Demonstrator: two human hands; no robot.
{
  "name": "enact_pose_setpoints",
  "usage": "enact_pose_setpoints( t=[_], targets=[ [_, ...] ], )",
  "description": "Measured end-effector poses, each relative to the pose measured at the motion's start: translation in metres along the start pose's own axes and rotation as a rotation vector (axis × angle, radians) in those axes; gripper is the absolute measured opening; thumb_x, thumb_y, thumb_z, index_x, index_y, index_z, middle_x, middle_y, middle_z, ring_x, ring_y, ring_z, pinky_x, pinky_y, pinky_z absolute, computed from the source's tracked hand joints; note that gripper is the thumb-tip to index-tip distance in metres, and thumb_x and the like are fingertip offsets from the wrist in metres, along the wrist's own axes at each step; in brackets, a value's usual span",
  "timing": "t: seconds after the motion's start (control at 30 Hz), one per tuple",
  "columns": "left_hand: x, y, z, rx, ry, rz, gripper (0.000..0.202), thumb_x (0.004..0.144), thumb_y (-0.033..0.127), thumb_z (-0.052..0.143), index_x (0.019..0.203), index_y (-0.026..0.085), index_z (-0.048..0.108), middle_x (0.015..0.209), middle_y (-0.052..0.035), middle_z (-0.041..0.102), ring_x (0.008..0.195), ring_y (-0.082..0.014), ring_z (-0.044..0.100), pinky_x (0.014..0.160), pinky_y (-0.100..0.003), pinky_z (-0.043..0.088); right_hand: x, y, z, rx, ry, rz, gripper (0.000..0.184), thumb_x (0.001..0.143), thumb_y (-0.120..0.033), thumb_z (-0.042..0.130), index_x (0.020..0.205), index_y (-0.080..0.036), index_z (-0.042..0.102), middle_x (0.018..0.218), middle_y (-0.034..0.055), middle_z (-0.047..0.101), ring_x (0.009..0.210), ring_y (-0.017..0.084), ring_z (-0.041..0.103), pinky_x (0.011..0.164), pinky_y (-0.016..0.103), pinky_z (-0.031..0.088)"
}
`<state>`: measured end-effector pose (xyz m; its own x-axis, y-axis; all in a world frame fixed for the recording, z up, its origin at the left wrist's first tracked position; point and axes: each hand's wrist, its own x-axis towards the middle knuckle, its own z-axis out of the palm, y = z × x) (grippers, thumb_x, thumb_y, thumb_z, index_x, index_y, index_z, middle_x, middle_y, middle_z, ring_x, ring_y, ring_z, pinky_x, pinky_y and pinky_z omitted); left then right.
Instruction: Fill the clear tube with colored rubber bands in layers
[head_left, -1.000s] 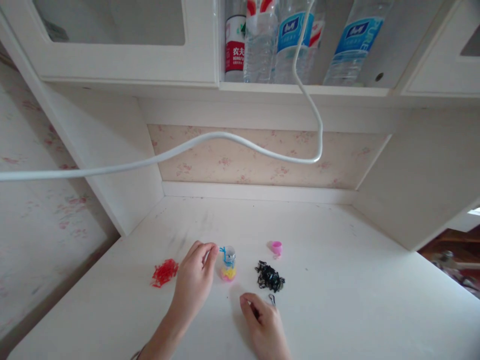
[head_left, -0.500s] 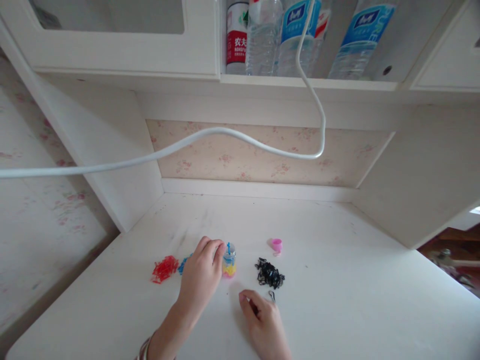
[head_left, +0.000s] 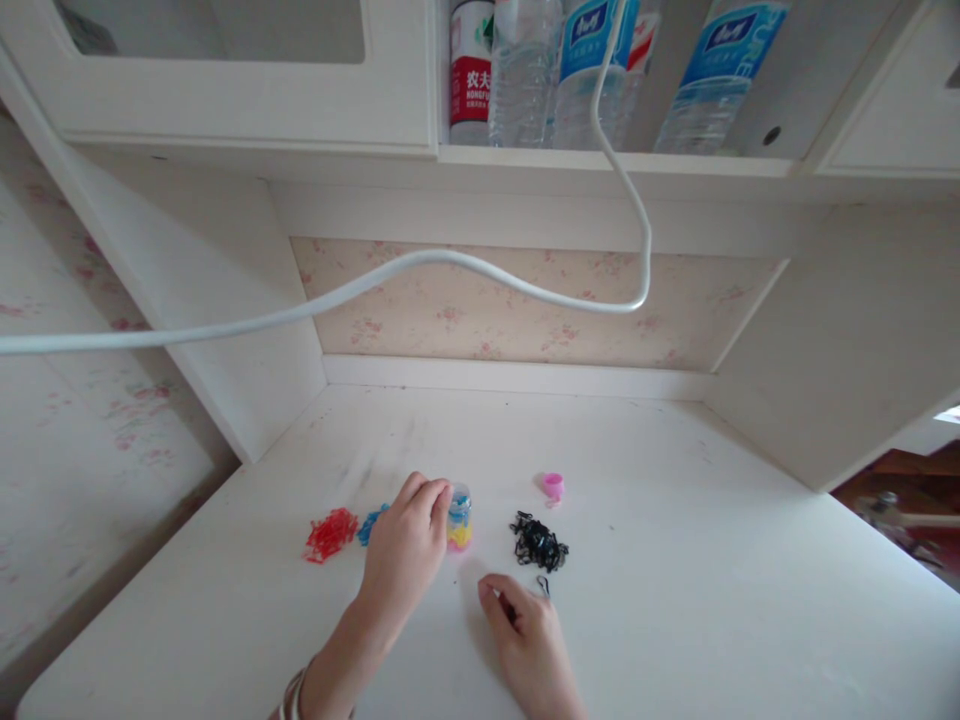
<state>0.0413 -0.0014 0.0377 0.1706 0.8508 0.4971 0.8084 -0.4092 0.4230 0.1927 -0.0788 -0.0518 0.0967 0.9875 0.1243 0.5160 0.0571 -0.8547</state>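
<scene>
A small clear jar point(head_left: 460, 517) stands upright on the table, with blue, yellow and pink pieces layered inside. My left hand point(head_left: 409, 535) is at its left, thumb and finger pinched together beside the mouth; whatever may be between them is hidden. Behind that hand, a pile of blue rubber bands point(head_left: 368, 526) shows in part. Farther left lies a pile of red rubber bands point(head_left: 331, 535). My right hand point(head_left: 527, 635) rests on the table with curled, closed fingers, their contents hidden. Just beyond it are one loose black rubber band point(head_left: 543, 586) and a black pile point(head_left: 539, 542).
A pink cap point(head_left: 553, 486) lies behind the black pile. A white cable point(head_left: 442, 258) hangs across the view above the white table point(head_left: 675, 600). Several water bottles point(head_left: 589, 75) stand in the shelf overhead, and side panels border the table left and right.
The blue piece that stuck up out of the jar's mouth now sits lower, inside the jar. Both hands have stayed almost in place.
</scene>
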Motion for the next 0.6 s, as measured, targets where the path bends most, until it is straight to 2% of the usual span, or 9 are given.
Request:
enact_pose_setpoints(
  t=[0.17, 0.33, 0.43, 0.6],
  targets=[
    [0.000, -0.004, -0.002, -0.053, 0.015, -0.001, 0.029, 0.097, 0.031, 0.036, 0.094, 0.021, 0.063, 0.088, -0.0042, 0.063, 0.077, -0.0145, 0.064, 0.073, -0.024, 0.049, 0.000, -0.003, -0.002, 0.009, 0.007, 0.008, 0.038, 0.092, -0.045, 0.043, 0.085, -0.019, 0.070, 0.059, 0.0000, 0.059, 0.050, 0.012, 0.050, 0.050, 0.020, 0.033],
    [-0.013, -0.021, -0.005, -0.089, 0.060, -0.037, 0.026, 0.096, 0.032, 0.037, 0.096, 0.019, 0.060, 0.088, -0.0055, 0.064, 0.080, -0.0164, 0.063, 0.072, -0.026, 0.050, -0.001, 0.000, 0.000, -0.010, 0.006, 0.011, 0.043, 0.092, -0.049, 0.042, 0.085, -0.018, 0.070, 0.058, 0.0005, 0.059, 0.051, 0.013, 0.049, 0.050, 0.020, 0.034],
    [-0.037, -0.037, -0.003, -0.089, 0.025, -0.055, 0.026, 0.095, 0.033, 0.038, 0.097, 0.020, 0.060, 0.090, -0.0060, 0.068, 0.081, -0.0171, 0.066, 0.071, -0.026, 0.051, -0.001, 0.004, 0.002, -0.040, 0.002, 0.009, 0.042, 0.092, -0.048, 0.041, 0.085, -0.018, 0.070, 0.058, 0.0006, 0.060, 0.051, 0.013, 0.050, 0.050, 0.019, 0.035],
    [-0.090, -0.071, 0.008, -0.006, -0.168, -0.203, 0.024, 0.096, 0.032, 0.038, 0.105, 0.025, 0.060, 0.092, -0.0010, 0.075, 0.077, -0.0175, 0.071, 0.063, -0.025, 0.053, -0.002, -0.002, 0.005, -0.244, -0.062, -0.027, 0.032, 0.094, -0.038, 0.040, 0.089, -0.025, 0.069, 0.070, 0.0008, 0.069, 0.060, 0.014, 0.062, 0.056, 0.020, 0.037]
  ],
)
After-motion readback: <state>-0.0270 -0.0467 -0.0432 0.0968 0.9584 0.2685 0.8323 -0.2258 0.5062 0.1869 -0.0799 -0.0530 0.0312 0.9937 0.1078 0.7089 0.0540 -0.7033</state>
